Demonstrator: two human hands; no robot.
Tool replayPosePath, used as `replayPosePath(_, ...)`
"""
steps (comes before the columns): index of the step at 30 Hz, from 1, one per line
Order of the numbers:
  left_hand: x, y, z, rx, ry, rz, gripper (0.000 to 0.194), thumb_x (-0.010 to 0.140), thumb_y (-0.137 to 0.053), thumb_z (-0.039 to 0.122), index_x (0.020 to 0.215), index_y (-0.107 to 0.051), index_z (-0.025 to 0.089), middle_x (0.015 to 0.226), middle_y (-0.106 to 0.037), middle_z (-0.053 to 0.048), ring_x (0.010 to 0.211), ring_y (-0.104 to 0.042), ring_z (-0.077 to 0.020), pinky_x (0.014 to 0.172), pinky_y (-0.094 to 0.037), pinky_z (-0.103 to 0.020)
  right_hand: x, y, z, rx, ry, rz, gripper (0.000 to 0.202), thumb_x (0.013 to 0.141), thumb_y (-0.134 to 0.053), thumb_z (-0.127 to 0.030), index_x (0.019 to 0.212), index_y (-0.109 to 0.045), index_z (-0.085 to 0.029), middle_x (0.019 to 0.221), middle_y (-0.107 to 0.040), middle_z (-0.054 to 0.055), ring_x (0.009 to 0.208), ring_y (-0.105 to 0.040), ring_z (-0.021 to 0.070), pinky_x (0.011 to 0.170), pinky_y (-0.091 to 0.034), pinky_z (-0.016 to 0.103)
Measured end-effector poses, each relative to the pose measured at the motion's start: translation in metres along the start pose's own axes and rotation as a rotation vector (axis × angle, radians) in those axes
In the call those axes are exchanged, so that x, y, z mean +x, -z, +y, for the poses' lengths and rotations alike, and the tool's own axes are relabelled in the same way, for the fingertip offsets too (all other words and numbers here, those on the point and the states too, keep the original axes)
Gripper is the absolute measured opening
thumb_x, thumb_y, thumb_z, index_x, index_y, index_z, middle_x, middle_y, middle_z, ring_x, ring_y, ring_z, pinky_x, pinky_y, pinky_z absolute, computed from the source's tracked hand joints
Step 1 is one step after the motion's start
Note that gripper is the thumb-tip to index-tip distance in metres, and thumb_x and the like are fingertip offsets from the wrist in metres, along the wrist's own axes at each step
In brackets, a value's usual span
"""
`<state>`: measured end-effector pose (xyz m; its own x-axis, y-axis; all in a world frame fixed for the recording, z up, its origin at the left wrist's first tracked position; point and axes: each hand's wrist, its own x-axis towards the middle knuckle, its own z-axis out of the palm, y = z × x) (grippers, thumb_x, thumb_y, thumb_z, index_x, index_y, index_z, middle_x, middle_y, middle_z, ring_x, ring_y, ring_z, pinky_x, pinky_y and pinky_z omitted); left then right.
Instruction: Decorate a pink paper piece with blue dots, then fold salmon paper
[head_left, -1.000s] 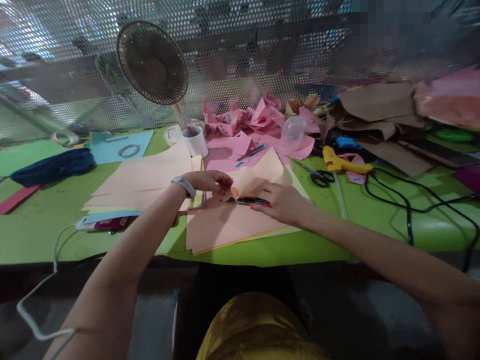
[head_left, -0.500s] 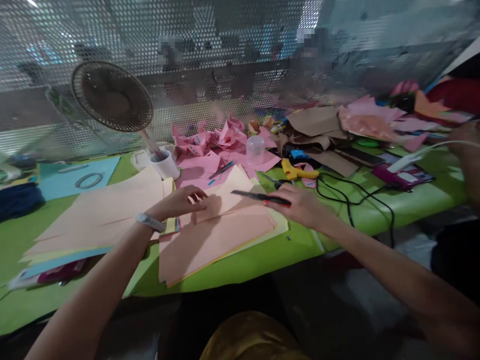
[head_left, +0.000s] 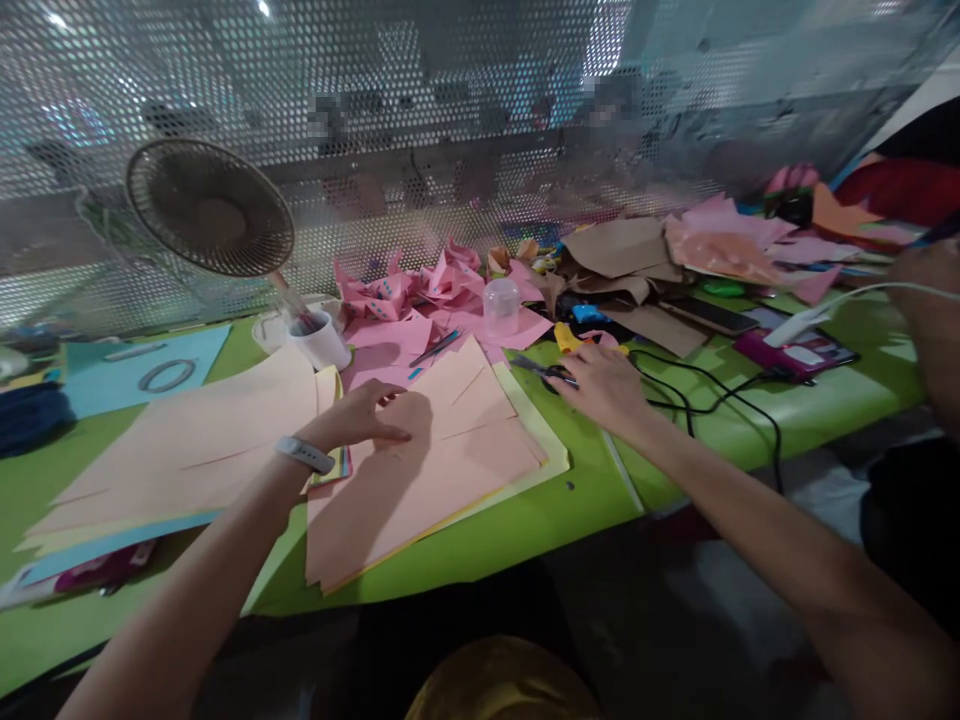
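My left hand (head_left: 367, 412), with a pale band on the wrist, rests over a stack of pale pink paper (head_left: 442, 470). Its fingers are bent and apart from the thumb, holding nothing. Yellow sheets show under the pink ones. To the right of the stack, my right hand (head_left: 609, 388) is closed around the dark handles of scissors (head_left: 536, 368). Their blades point left over the green table cover. The fingers partly hide the handles and a yellow glue gun (head_left: 568, 338) just behind.
A second paper stack (head_left: 225, 430) lies left, near a white cup (head_left: 321, 340) and a fan (head_left: 211, 208). Pink scraps (head_left: 390, 290), a clear plastic cup (head_left: 501, 308) and brown paper (head_left: 622, 245) line the back. Black cables (head_left: 697, 410) cross the right side. Another person's arm (head_left: 926, 300) shows far right.
The long black-and-red tool in my right hand has gone from sight. That hand has moved back and right onto the scissors. My left hand stays over the paper; the view has shifted slightly.
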<state>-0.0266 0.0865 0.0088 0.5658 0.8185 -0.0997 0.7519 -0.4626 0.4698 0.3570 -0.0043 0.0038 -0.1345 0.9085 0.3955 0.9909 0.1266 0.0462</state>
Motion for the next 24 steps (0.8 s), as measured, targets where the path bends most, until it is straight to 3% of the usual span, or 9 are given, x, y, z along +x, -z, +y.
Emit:
replayPosePath(5, -0.003, 0.006, 0.013, -0.145, -0.005, 0.032, 0.080, 0.068, -0.072, 0.047, 0.139, -0.051, 0.017, 0.109, -0.064, -0.011, 0.094, -0.062, -0.0234, 0.080, -0.051, -0.034, 0.040, 0.004, -0.050, 0.272, 0.138, -0.111, 0.040, 0.094, -0.056, -0.040, 0.123, -0.065, -0.014, 0.118, -0.068, 0.015, 0.107, -0.062, 0.0290, 0.088, -0.048, 0.040)
replayPosePath(9, -0.025, 0.012, 0.032, -0.115, -0.002, 0.090, 0.060, 0.082, -0.062, 0.041, 0.138, -0.055, 0.020, 0.096, -0.071, -0.005, 0.080, -0.063, -0.0192, 0.072, -0.049, -0.030, 0.061, 0.002, -0.090, 0.340, 0.485, 0.028, 0.067, 0.088, -0.068, -0.037, 0.146, -0.044, -0.015, 0.153, -0.043, 0.016, 0.141, -0.038, 0.0296, 0.114, -0.030, 0.046)
replayPosePath(11, -0.036, 0.015, 0.038, -0.077, -0.039, 0.148, 0.050, 0.085, -0.060, 0.040, 0.132, -0.060, 0.021, 0.098, -0.074, -0.004, 0.083, -0.064, -0.0193, 0.074, -0.050, -0.029, 0.068, -0.001, -0.102, 0.361, 0.641, 0.031, 0.065, 0.087, -0.069, -0.039, 0.144, -0.046, -0.017, 0.151, -0.046, 0.016, 0.140, -0.038, 0.0305, 0.115, -0.026, 0.051)
replayPosePath(14, -0.046, 0.017, 0.036, -0.121, -0.075, 0.241, 0.045, 0.087, -0.059, 0.041, 0.127, -0.064, 0.021, 0.104, -0.075, -0.004, 0.087, -0.066, -0.0198, 0.075, -0.051, -0.028, 0.083, -0.010, -0.109, 0.436, 0.707, -0.043, 0.037, 0.092, -0.063, -0.037, 0.123, -0.065, -0.017, 0.119, -0.070, 0.013, 0.115, -0.059, 0.0277, 0.104, -0.036, 0.047)
replayPosePath(16, -0.047, 0.014, 0.028, -0.133, -0.035, 0.327, 0.046, 0.088, -0.058, 0.042, 0.129, -0.062, 0.021, 0.103, -0.075, -0.005, 0.084, -0.068, -0.0201, 0.072, -0.052, -0.029, 0.097, -0.015, -0.109, 0.497, 0.654, -0.081, 0.023, 0.096, -0.057, -0.032, 0.106, -0.072, -0.017, 0.100, -0.074, 0.010, 0.099, -0.064, 0.0235, 0.092, -0.042, 0.039)
replayPosePath(19, -0.045, 0.007, 0.014, -0.094, -0.012, 0.517, 0.053, 0.088, -0.058, 0.040, 0.138, -0.054, 0.020, 0.112, -0.071, -0.009, 0.089, -0.068, -0.0220, 0.078, -0.055, -0.035, 0.121, -0.019, -0.106, 0.520, 0.441, -0.064, 0.024, 0.098, -0.053, -0.030, 0.097, -0.073, -0.017, 0.096, -0.075, 0.009, 0.091, -0.065, 0.0214, 0.078, -0.043, 0.032)
replayPosePath(21, -0.045, 0.001, 0.008, -0.061, -0.047, 0.613, 0.056, 0.088, -0.059, 0.037, 0.141, -0.049, 0.021, 0.126, -0.065, -0.012, 0.102, -0.067, -0.0246, 0.087, -0.055, -0.040, 0.136, -0.017, -0.101, 0.482, 0.288, 0.040, 0.026, 0.099, -0.050, -0.029, 0.096, -0.074, -0.018, 0.094, -0.075, 0.008, 0.088, -0.065, 0.0210, 0.076, -0.043, 0.032)
replayPosePath(24, -0.048, -0.006, 0.005, -0.010, -0.084, 0.662, 0.052, 0.091, -0.058, 0.035, 0.140, -0.049, 0.021, 0.135, -0.059, -0.014, 0.118, -0.061, -0.0276, 0.099, -0.052, -0.045, 0.153, -0.005, -0.083, 0.408, 0.175, 0.304, 0.030, 0.100, -0.046, -0.030, 0.096, -0.074, -0.019, 0.097, -0.074, 0.007, 0.091, -0.064, 0.0209, 0.081, -0.044, 0.033)
